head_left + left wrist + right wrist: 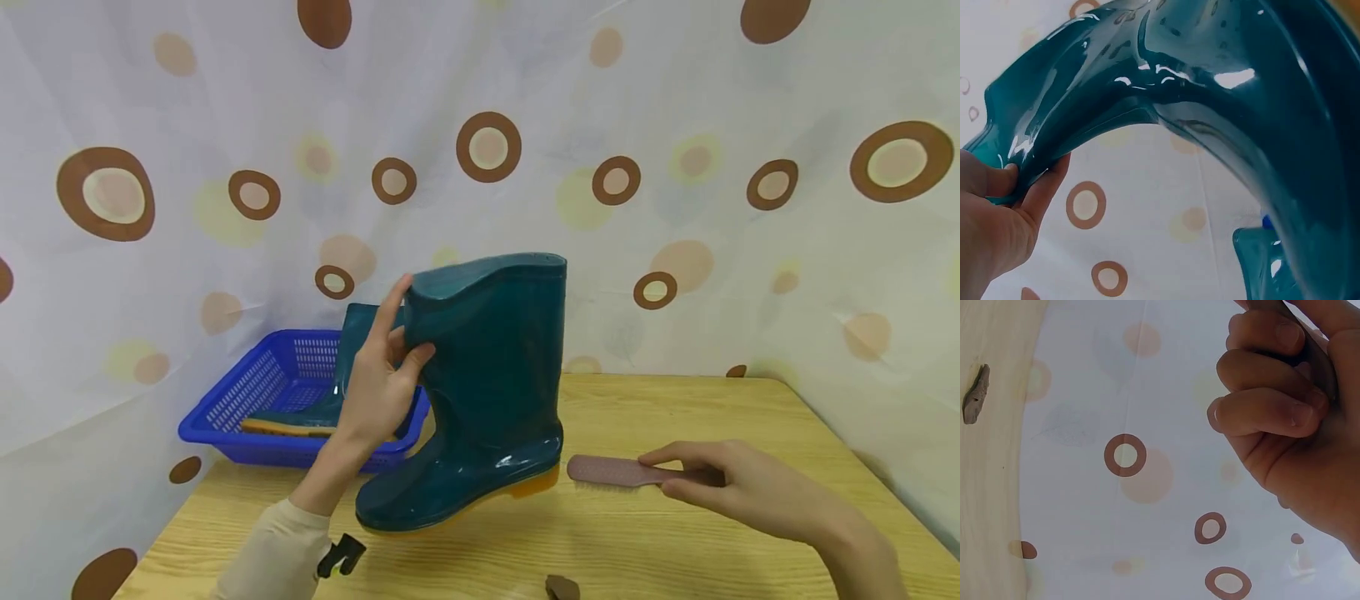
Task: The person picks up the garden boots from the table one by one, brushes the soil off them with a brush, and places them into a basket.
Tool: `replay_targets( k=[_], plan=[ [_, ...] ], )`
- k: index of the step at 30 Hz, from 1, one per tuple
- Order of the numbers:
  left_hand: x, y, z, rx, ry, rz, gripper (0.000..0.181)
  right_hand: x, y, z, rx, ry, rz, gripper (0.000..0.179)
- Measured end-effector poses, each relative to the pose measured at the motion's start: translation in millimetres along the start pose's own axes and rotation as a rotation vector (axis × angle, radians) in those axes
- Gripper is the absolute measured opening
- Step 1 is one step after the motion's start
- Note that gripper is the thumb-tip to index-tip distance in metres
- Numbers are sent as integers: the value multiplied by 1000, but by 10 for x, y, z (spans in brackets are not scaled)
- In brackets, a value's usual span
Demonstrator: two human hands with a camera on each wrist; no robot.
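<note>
A dark green rubber boot (495,383) with a yellow sole is held over the table, its toe toward the left. My left hand (378,387) grips the top of its shaft at the front edge, thumb outside. In the left wrist view that hand (1007,206) pinches the boot's glossy rim (1016,169). My right hand (750,483) holds a pinkish-brown brush (611,471) by its handle, bristles down, beside the boot's heel. In the right wrist view the fingers (1272,394) curl round the handle, while the brush head is outside that view.
A blue plastic basket (247,387) stands at the back left of the wooden table (675,417). Another green boot (352,358) lies in it. A small brown lump (562,587) is at the table's front. Patterned white sheeting (525,208) encloses the table.
</note>
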State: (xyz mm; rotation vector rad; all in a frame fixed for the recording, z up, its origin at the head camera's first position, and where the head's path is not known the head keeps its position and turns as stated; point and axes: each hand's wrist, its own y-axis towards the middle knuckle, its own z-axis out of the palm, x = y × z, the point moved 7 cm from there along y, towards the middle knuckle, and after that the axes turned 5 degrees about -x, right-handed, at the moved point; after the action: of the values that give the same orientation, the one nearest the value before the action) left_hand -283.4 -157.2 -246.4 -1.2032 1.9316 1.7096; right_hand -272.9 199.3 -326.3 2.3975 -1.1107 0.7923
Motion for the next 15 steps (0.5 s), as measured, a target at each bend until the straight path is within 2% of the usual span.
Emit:
replay_targets(
  k=[7, 10, 15],
  plan=[
    [8, 299, -388, -44, 22, -56, 77, -11, -5, -65, -81, -59, -27, 26],
    [21, 407, -564, -65, 13, -54, 76, -28, -4, -73, -77, -60, -20, 27],
    [60, 577, -791, -62, 17, -58, 74, -63, -16, -75, -72, -55, 4, 27]
  ],
)
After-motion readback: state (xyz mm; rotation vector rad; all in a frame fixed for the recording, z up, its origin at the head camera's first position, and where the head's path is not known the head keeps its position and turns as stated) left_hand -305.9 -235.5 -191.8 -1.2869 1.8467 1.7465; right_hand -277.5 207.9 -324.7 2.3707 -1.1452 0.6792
